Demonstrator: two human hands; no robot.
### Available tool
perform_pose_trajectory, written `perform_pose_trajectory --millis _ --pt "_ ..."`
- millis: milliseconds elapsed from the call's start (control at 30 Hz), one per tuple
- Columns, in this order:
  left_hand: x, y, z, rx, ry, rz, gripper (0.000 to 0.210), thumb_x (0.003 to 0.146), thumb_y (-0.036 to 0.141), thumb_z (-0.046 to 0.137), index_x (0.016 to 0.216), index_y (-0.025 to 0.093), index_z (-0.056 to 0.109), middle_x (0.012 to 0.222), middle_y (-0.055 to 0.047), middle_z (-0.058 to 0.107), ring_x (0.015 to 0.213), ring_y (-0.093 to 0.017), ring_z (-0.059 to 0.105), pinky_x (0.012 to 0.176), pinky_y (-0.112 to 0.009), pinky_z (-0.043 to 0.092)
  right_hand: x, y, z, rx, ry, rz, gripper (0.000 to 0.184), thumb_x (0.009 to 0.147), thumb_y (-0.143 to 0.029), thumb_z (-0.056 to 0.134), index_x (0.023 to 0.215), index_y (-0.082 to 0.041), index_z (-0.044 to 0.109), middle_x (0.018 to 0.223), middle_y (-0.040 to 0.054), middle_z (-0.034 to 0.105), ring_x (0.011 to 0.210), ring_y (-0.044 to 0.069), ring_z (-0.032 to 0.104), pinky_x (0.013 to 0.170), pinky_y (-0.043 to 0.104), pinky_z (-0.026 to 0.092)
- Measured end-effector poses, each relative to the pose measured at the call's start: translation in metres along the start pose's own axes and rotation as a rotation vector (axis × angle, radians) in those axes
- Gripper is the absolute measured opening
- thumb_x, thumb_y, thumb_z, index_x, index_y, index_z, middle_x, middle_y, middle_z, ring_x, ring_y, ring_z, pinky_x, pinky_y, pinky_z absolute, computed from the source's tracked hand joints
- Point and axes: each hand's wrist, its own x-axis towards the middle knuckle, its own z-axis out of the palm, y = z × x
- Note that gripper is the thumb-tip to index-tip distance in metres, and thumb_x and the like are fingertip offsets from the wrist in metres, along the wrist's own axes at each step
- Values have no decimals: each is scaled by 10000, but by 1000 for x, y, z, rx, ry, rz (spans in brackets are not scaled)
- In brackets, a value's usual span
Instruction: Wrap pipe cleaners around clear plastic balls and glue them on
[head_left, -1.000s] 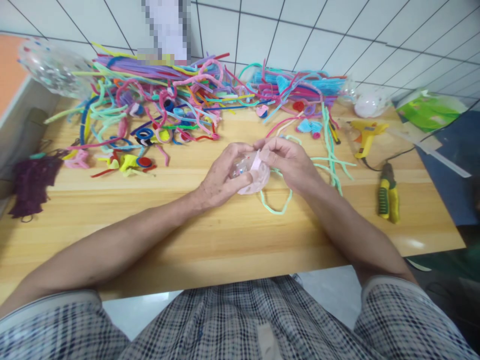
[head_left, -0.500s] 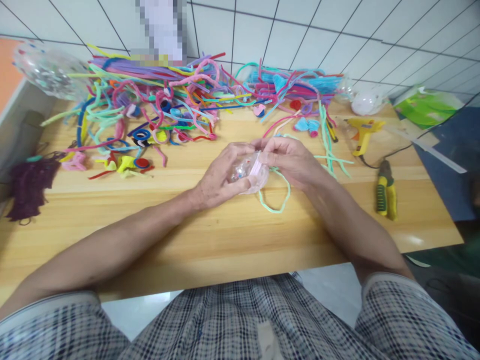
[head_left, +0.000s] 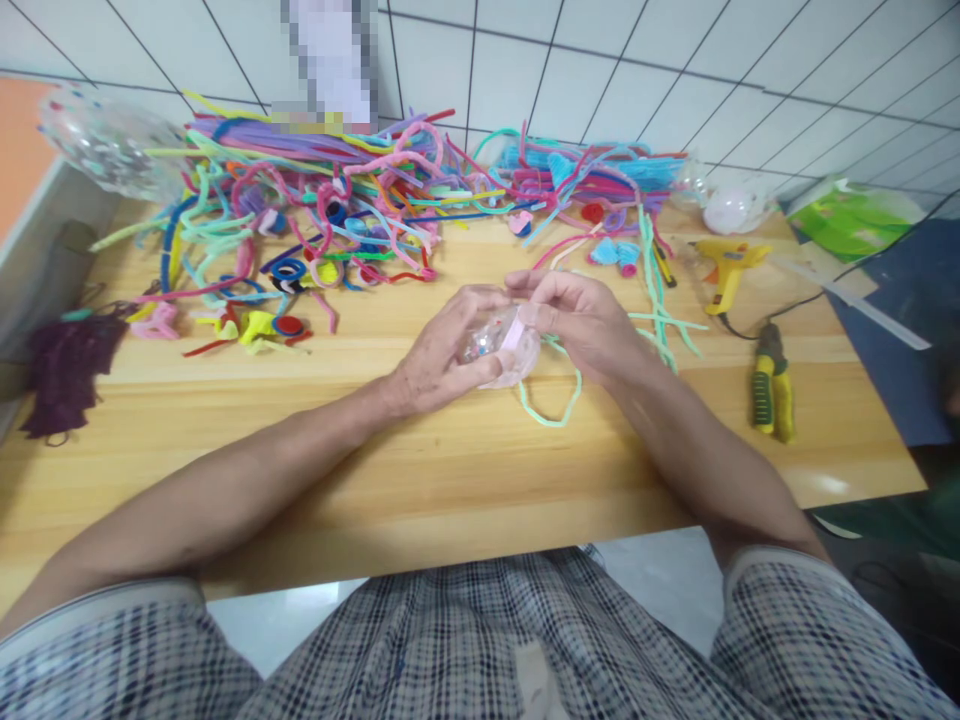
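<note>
My left hand (head_left: 448,350) is curled around a clear ball (head_left: 480,345) with shiny specks, its thumb along the lower side. A pale pink strip (head_left: 514,330), perhaps a pipe cleaner, crosses the right part of the ball. My right hand (head_left: 574,315) pinches the upper end of this strip between thumb and fingers. Beneath the right hand a mint-green pipe cleaner (head_left: 551,422) lies in a loop on the table; its upper part is hidden. More mint-green pipe cleaners (head_left: 660,300) lie just right of that hand.
Bundled and bent pipe cleaners (head_left: 300,190) are heaped along the back of the wooden table (head_left: 420,480). A yellow glue gun (head_left: 724,270) and pliers (head_left: 772,385) lie at right. A purple tassel bundle (head_left: 75,370) lies far left, below a clear confetti balloon (head_left: 105,140).
The right fingers have shifted slightly at the strip's upper end. Both hands and the ball otherwise stay in place; the view has moved a little.
</note>
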Motion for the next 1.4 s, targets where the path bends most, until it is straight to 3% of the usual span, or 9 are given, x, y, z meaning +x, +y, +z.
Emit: perform_pose_trajectory --millis 267,433,533,633,733,900,1067,1200,1400 --pt "0 2 -1 13 -4 -12 582 1092 500 731 1609 300 552 1572 -139 681 1504 -342 675 1277 -537 575 2 5 1 25 -25 27 437 735 -499 1060 766 -247 705 1227 67 806 1235 268 731 1032 399 592" --pt "-1 1 -1 28 18 53 610 1080 494 766 1617 312 542 1579 -144 673 1511 -346 672 1284 -552 568 2 7 3 77 -97 99 529 720 -557 1066 811 -239 653 1042 27 748 937 192 661 800 318 526" --pt "-2 -2 -2 41 -11 39 629 1087 495 757 1639 323 510 1598 -150 652 1526 -348 654 1299 -572 558 2 12 5 120 -92 107 550 712 -562 1060 840 -244 630 1022 12 734 890 178 625 760 301 498" --pt "-2 -4 -5 97 -33 -6 727 1077 593 756 1679 299 474 1663 -177 597 1591 -383 584 1343 -618 514 3 15 7 106 -43 88 514 722 -524 1044 861 -244 636 1085 18 745 932 182 646 791 300 520" --pt "0 1 -9 145 -39 -138 811 1087 694 713 1707 238 459 1694 -211 570 1608 -406 557 1348 -628 505 2 16 8 55 9 42 490 706 -468 1040 869 -246 635 1182 30 754 1029 199 677 868 316 559" --pt "2 15 -7 60 -57 -289 625 1142 666 635 1601 247 571 1544 -158 712 1406 -331 710 1240 -542 594 3 16 10 36 30 1 488 690 -459 1049 880 -255 649 1159 22 764 1087 213 692 940 331 587" --pt "-1 13 -2 28 35 -324 625 1086 629 721 1563 249 586 1515 -151 703 1388 -320 709 1235 -530 604 7 15 4 94 45 50 413 744 -480 1009 901 -254 701 1105 28 788 1021 205 690 945 341 585" --pt "-3 10 -1 27 69 -327 605 1071 586 734 1549 247 583 1524 -154 685 1402 -335 695 1231 -548 605 4 7 0 33 68 -35 266 791 -370 933 900 -254 720 1210 40 790 1149 230 712 1035 374 581" --pt "-1 12 0 67 89 -241 503 1126 592 638 1485 242 604 1431 -142 729 1330 -321 717 1190 -541 598 -3 2 1 -200 -32 -136 186 797 -320 894 920 -254 772 1367 72 759 1320 283 688 1180 453 536"
